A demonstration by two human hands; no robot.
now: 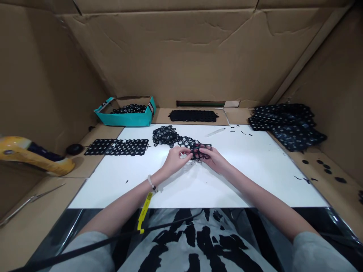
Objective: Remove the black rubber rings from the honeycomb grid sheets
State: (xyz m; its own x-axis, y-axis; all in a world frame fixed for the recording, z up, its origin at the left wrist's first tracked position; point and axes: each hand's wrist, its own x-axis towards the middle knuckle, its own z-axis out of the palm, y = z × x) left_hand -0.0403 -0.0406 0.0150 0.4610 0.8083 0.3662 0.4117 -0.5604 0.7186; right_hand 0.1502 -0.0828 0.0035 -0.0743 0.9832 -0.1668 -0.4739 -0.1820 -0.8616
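"Where's the net [205, 152]?"

"Over the middle of the board [255, 177], in both hands. The left hand [176, 158] pinches its edge; the right hand [217, 160] grips its end. They're close together, with a short span of net between."

"What could go wrong?"

"I'd worry about tearing: the links look thin, and uneven pulling could snap one. The far end is bunched up on the board, so its rings might catch on each other and drag."

"Anything else?"

"The pen [215, 132], behind the right hand on the board, could get swept up if the net swings. The cable [161, 226], below the board's near edge, could snag the left arm."

"Count things for me."

"Two hands, one net held, one pen, one cable. One box [124, 120] beyond the board's far left corner, with black mesh inside; I can't count the pieces. One panel [193, 116] behind the board. Across its left edge is a strip [127, 147], maybe two overlapping. One pile [292, 126] at the far right corner, layers uncountable. Right of the board, at least five loose black bits [328, 171]."
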